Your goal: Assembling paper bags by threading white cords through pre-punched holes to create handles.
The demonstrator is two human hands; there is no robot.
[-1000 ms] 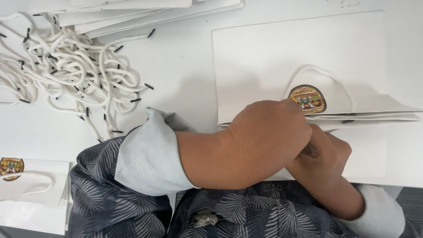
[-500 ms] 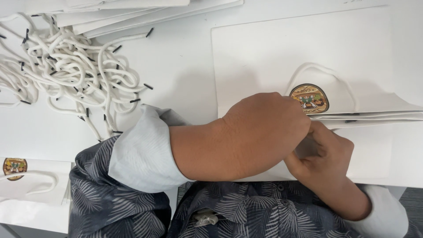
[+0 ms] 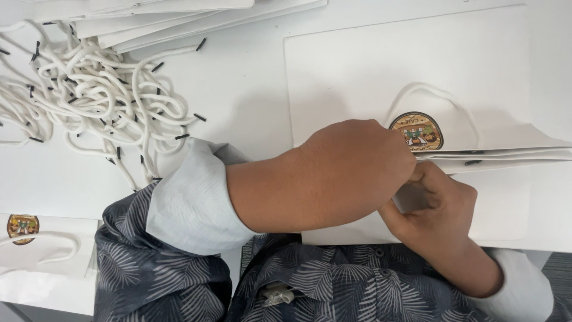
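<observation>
A flat white paper bag [image 3: 387, 71] lies on the white table, with a round coloured sticker [image 3: 417, 131] and a white cord handle [image 3: 435, 92] on its face. My left hand [image 3: 351, 173] reaches across from the left and curls over the bag's open edge just left of the sticker; its fingertips are hidden. Just below and partly under it, my right hand [image 3: 441, 209] pinches a paper flap of the same edge. A black cord tip [image 3: 473, 161] shows at the bag's folded edge to the right.
A tangled pile of white cords with black tips [image 3: 95, 101] lies at the left. A stack of flat white bags [image 3: 179, 18] sits along the top edge. Another bag with a sticker and handle [image 3: 36, 262] lies at the lower left.
Both hands stay at the bag's edge. My left hand has shifted slightly left, and the fingers of my right hand have moved a little on the flap.
</observation>
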